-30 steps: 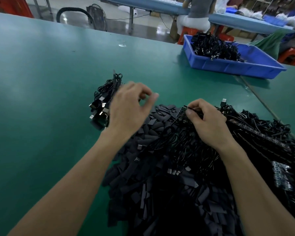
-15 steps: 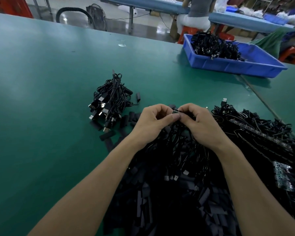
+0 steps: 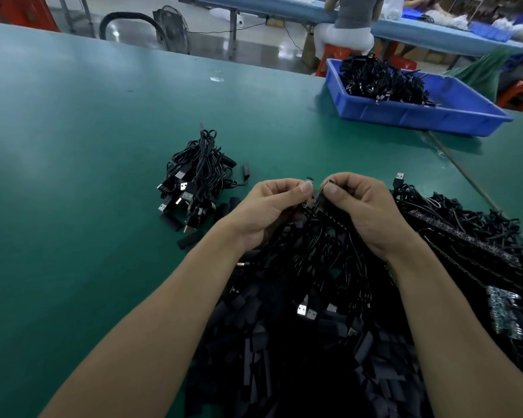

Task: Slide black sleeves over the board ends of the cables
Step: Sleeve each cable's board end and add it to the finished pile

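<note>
Green table [image 3: 73, 152] | blue bin [image 3: 429, 117] holds black cables [image 3: 381, 82] | left hand [image 3: 269, 208], right hand [image 3: 367, 209]: fingers [image 3: 300, 190] pinch 1 cable end [image 3: 309, 183]

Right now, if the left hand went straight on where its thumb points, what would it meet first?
Probably the right hand, thumb to thumb with the left hand, both pinching one cable end; depth is unclear.

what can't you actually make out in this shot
Head view: board end, tiny, pinched between left hand and right hand; thumbs hide whether a sleeve is on it.
Head view: sleeve pile, dark, cut off by the bottom edge.
Head view: circuit boards, cut off by the right edge.
</note>
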